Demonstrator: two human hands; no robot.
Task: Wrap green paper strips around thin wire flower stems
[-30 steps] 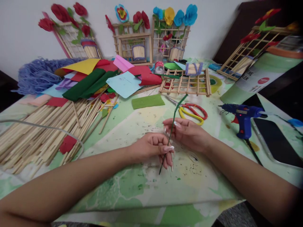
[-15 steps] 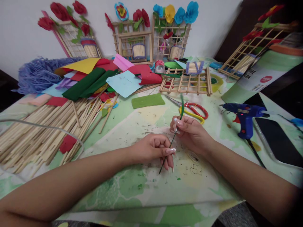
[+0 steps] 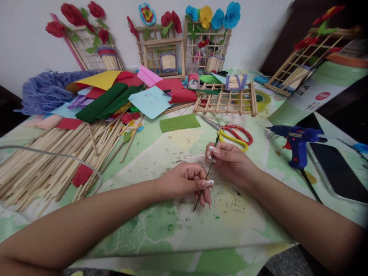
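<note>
A thin green-wrapped stick slants across the middle of the table, its lower tip near the cloth. My left hand pinches the stick's lower part between thumb and fingers. My right hand is closed round the upper part, fingertips pressed on the green wrap near the top end. Both wrists rest on the green and white tablecloth.
Scissors with red and yellow handles lie just behind my right hand. A blue glue gun and a phone sit to the right. Bamboo sticks pile at the left, coloured paper and stick frames behind.
The loose green strip that stuck out above my right hand has shortened to almost nothing. My right hand shifted slightly right along the stick. The left hand barely moved.
</note>
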